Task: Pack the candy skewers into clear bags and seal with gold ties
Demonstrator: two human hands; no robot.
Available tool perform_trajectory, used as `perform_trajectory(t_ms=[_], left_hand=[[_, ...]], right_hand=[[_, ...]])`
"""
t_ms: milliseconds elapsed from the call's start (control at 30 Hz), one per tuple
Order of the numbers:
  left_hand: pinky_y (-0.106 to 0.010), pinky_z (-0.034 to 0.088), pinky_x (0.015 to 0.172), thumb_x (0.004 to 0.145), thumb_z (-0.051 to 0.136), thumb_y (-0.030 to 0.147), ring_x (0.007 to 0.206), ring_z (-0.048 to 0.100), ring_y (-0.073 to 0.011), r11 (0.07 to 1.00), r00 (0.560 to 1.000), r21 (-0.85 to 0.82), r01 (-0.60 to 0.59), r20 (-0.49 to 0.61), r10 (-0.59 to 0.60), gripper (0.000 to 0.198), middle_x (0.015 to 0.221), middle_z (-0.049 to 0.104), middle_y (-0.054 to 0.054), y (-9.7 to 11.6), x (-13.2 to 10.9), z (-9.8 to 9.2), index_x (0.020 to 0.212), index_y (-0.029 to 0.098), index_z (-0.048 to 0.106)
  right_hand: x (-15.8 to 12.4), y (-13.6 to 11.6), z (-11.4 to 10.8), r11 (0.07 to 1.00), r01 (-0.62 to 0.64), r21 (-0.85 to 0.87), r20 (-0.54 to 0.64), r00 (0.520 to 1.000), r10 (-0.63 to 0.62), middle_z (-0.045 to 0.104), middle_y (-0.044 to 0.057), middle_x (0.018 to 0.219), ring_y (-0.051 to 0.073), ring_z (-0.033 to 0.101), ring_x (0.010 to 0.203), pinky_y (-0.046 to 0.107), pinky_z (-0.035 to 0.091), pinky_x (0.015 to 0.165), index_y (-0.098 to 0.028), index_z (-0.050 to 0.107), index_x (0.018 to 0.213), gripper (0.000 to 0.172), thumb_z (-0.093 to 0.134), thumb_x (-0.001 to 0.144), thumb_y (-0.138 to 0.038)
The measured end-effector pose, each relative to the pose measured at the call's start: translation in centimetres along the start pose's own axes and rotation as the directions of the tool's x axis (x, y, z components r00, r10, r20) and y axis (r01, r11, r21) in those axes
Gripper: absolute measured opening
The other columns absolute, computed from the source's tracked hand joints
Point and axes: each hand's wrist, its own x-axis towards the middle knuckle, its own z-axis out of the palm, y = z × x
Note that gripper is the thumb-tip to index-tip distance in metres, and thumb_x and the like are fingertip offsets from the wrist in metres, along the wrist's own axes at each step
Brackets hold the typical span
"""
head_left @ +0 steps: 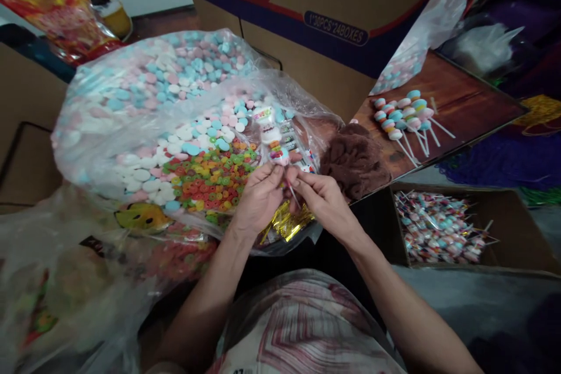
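Note:
A candy lollipop (277, 152), its stacked pastel and coloured pieces inside a clear wrapper, stands between my hands. My left hand (258, 196) is closed, pinching the wrapper just below the candy. Fingers of my right hand (322, 196) pinch at the lower end, by the thin stick (293, 194); any small tie there is too fine to make out. Below the hands lie shiny gold strips (291, 223). Loose ring candies (214, 178) in green, orange and red lie to the left, beside white, pink and blue tablet candies (149, 178) on clear plastic.
Unwrapped candy lollipops (405, 114) lie on the wooden tabletop (473, 93) at right, near a brown cloth (355, 158). A cardboard box (517, 228) below contains many wrapped lollipops (438, 231). A large carton (307, 6) stands behind; a red packet (44, 0) is at upper left.

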Motion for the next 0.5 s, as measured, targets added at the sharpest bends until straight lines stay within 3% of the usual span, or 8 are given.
perform_trajectory(t_ms=[67,133,267,400,500], left_hand=[[-0.022,0.048,0.059,0.082,0.071,0.020,0.056,0.049,-0.0086,0.998,0.996,-0.005,-0.069,-0.054,0.069,0.009,0.058,0.046,0.003,0.7,0.3,-0.6,0.087,0.014,0.069],[-0.019,0.046,0.058,0.084,0.068,0.019,0.048,0.038,-0.0045,0.990,0.984,0.039,-0.133,-0.114,0.137,0.007,0.056,0.039,0.006,1.4,0.6,-1.4,0.085,0.012,0.069],[-0.015,0.042,0.052,0.085,0.067,0.021,0.044,0.028,-0.0027,0.977,0.965,0.143,-0.157,-0.189,0.183,0.009,0.056,0.038,0.007,2.3,1.0,-3.1,0.085,0.012,0.069],[-0.013,0.039,0.049,0.083,0.070,0.022,0.044,0.030,-0.0022,0.982,0.957,0.130,-0.140,-0.237,0.167,0.013,0.056,0.041,0.006,1.7,1.0,-3.5,0.076,0.013,0.063],[-0.012,0.036,0.047,0.080,0.073,0.021,0.045,0.032,-0.0020,0.984,0.953,0.115,-0.133,-0.257,0.158,0.018,0.057,0.046,0.006,1.3,0.9,-3.3,0.074,0.016,0.057]], right_hand=[[-0.4,0.7,-0.8,0.958,0.041,-0.283,-0.056,0.997,-0.060,0.061,-0.002,0.064,0.012,0.052,0.060,0.024,0.039,0.061,-0.018,0.065,0.075,0.028,0.050,0.094,-0.032],[-0.7,1.4,-1.5,0.886,0.082,-0.456,-0.068,0.990,-0.127,0.067,0.001,0.078,0.014,0.058,0.072,0.026,0.041,0.070,-0.019,0.069,0.083,0.019,0.052,0.091,-0.022],[-1.6,2.1,-0.6,0.790,0.304,-0.532,0.183,0.952,-0.244,0.067,0.005,0.092,0.017,0.059,0.085,0.030,0.043,0.078,-0.020,0.070,0.092,0.016,0.054,0.092,-0.019],[-2.3,1.7,2.9,0.579,0.549,-0.603,0.450,0.833,-0.322,0.061,0.005,0.090,0.018,0.052,0.082,0.029,0.039,0.068,-0.022,0.069,0.087,0.016,0.055,0.092,-0.016],[-2.6,1.8,4.8,0.473,0.628,-0.618,0.542,0.776,-0.323,0.057,0.004,0.084,0.018,0.047,0.077,0.030,0.035,0.062,-0.021,0.065,0.076,0.018,0.057,0.091,-0.016]])
